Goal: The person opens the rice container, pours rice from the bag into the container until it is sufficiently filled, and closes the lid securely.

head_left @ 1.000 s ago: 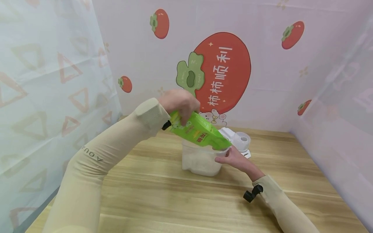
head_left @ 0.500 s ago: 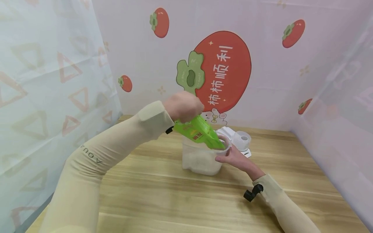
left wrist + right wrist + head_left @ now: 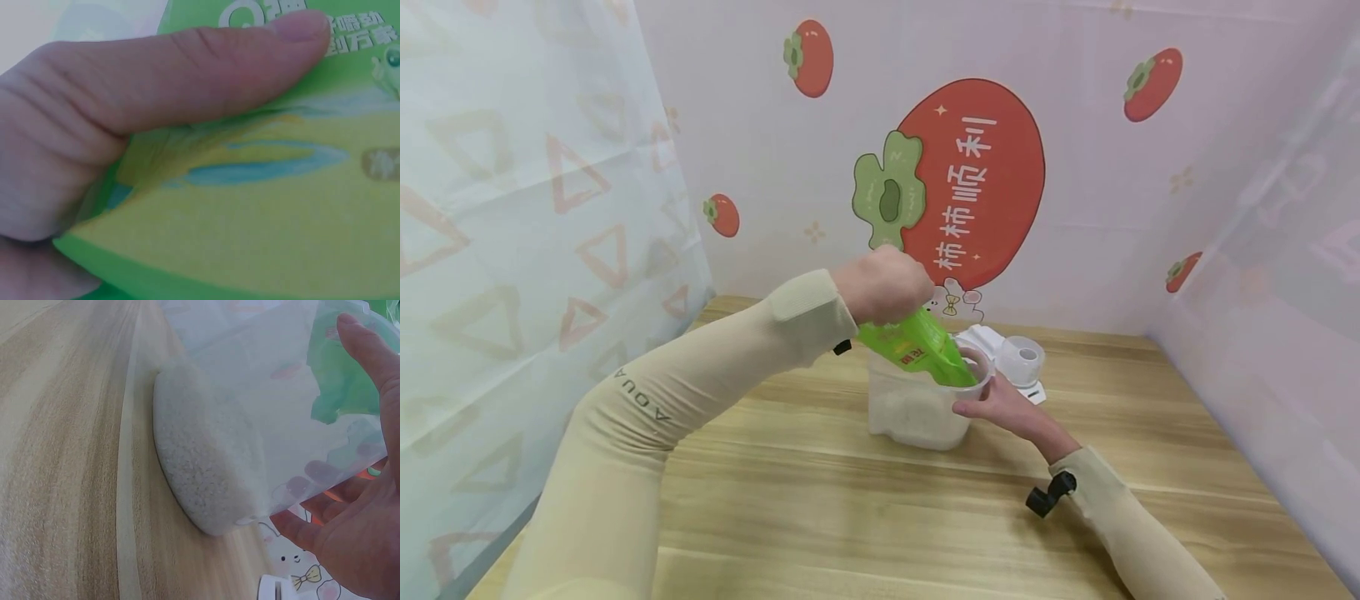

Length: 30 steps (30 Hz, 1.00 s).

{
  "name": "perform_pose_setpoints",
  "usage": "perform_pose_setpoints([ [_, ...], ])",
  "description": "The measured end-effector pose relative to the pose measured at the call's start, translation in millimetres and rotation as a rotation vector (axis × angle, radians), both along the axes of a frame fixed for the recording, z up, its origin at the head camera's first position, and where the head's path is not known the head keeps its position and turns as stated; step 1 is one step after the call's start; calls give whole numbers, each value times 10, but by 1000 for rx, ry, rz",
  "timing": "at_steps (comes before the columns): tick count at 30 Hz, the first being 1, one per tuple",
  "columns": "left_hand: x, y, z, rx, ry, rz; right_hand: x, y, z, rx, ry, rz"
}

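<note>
My left hand point(image 3: 887, 287) grips a green and yellow plastic rice bag point(image 3: 917, 348) from above; in the left wrist view the thumb point(image 3: 206, 75) presses flat along its printed side. Tilted down to the right, the bag has its lower end inside the mouth of a translucent plastic container point(image 3: 917, 417). White grains that look like rice point(image 3: 200, 462) lie in the bottom of that container, which stands on the table. My right hand point(image 3: 1003, 407) holds the container at its right side, thumb on the near wall and fingers round the far one. The bag's mouth is hidden.
Just behind the container to the right lies a white lid point(image 3: 983, 340) with a round clear cap point(image 3: 1021, 360). The wooden table point(image 3: 820, 508) meets a patterned cloth wall at the back, with similar cloth on the left and right.
My left hand has moved a little right and down and rolled over, so its back now shows. The bag has gone deeper into the container. My right hand has stayed in place.
</note>
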<state>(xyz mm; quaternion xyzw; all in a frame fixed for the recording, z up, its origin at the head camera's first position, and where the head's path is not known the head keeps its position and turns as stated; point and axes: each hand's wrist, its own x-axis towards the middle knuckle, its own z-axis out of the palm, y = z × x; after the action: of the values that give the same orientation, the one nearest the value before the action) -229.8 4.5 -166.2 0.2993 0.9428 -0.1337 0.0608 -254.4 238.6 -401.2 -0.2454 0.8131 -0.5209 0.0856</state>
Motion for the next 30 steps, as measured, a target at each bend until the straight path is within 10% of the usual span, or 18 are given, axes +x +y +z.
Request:
perform_pose_setpoints([
  [12, -107, -64, -67, -177, 17, -36, -1, 4, -9, 3, 4, -7],
  [21, -236, -372, -177, -14, -87, -32, -18, 19, -52, 20, 40, 18],
  [30, -311, -694, -284, 183, -185, -161, -22, 10, -42, -47, 21, 41],
])
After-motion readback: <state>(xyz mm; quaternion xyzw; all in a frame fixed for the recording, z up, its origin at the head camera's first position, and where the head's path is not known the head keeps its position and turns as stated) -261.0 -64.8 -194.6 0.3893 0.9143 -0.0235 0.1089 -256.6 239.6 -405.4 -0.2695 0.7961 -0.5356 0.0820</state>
